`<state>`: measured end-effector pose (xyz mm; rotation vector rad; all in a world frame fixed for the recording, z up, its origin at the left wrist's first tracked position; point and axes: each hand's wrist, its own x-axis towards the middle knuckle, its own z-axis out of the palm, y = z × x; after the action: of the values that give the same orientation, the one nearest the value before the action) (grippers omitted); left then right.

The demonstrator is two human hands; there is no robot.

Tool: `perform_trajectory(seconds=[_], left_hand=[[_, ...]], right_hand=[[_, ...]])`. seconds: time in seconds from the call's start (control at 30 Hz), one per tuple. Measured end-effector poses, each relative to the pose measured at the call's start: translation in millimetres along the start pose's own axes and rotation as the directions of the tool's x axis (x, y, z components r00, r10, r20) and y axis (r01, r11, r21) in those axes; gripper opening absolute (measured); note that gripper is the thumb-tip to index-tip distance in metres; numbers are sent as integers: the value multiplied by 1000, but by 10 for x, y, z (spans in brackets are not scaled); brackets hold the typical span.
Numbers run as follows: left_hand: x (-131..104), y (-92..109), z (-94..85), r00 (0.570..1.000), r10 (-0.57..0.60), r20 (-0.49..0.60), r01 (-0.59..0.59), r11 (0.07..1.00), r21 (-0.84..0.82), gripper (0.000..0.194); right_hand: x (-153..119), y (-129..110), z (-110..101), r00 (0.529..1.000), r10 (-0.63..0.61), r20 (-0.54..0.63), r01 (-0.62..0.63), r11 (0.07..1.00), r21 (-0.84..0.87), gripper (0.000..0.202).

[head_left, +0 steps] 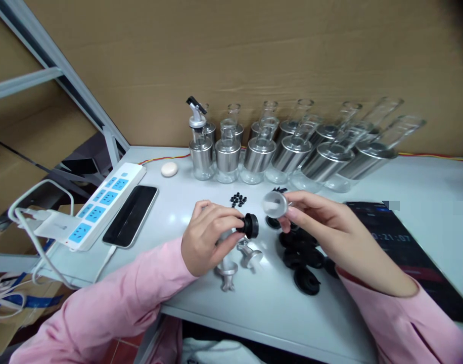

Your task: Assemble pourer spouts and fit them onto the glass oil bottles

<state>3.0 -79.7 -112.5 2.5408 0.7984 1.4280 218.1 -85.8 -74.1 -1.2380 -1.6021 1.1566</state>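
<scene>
brown cardboard (254,55) stands behind a pale table (265,303), where two bare hands in pink sleeves (133,288) are raised over small parts. fingers of the left hand (211,230) pinch a black stopper (251,225) by its narrow end, apparently to leave the wide end uncovered. fingers of the right hand (326,220) close on the edge of a silvery cup (276,205), a light grip that seems to keep most of it exposed; the two pieces are near each other, not touching, above the table. below the left hand lie silvery spouts (251,258); beside the right, a pile of black round parts (306,281), each kind seemingly grouped for easy reach. just beyond sits a cluster of small black beads (238,199). farther back, glass-and-metal bottles (260,156) stand in rows, probably kept from the hands to avoid knocks, one topped by a pourer (197,120). a phone (131,216) and power strip (96,208) lie left; a dark-screened device (409,258), partly hidden by the right forearm, lies right.
</scene>
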Motion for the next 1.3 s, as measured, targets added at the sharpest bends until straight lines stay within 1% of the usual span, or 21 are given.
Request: perform_trajectory(seconds=[0.1, 0.23, 0.33, 0.47, 0.57, 0.7, 0.83, 0.93, 1.2, 1.3], left_hand=[[-5, 0, 6, 999, -21, -50, 19, 998, -57, 18], [-1, 11, 15, 996, -40, -76, 33, 996, -88, 18], [3, 13, 10, 996, -43, -77, 36, 995, -93, 20], [16, 9, -12, 998, -38, -54, 34, 997, -62, 20], [24, -2, -21, 998, -20, -51, 17, 998, -54, 18], [16, -20, -13, 999, -4, -49, 0, 997, -82, 18], [12, -15, -17, 999, 20, -47, -25, 992, -122, 18], [32, -2, -36, 998, 42, -51, -49, 989, -138, 16], [61, -3, -65, 996, 90, -24, -92, 990, -110, 12], [55, 0, -62, 996, 91, -22, -93, 991, -99, 12]], right_hand=[[-2, -9, 23, 1000, -4, 2, 4, 1000, -13, 25], [-4, -58, 48, 999, -28, 35, 28, 999, -20, 19], [-11, -53, 53, 998, -49, 50, 52, 997, -49, 17], [-29, -6, 69, 994, -74, 84, 81, 993, -85, 20], [-32, 21, 89, 991, -107, 78, 117, 984, -133, 21], [-28, 30, 81, 987, -138, 85, 152, 969, -192, 19], [-31, 11, 37, 981, -146, 127, 166, 972, -165, 13], [-33, -4, 19, 980, -144, 134, 161, 979, -126, 11], [-17, -15, 24, 978, -147, 148, 159, 985, -69, 8], [-18, -19, 11, 977, -146, 152, 156, 986, -56, 8]])
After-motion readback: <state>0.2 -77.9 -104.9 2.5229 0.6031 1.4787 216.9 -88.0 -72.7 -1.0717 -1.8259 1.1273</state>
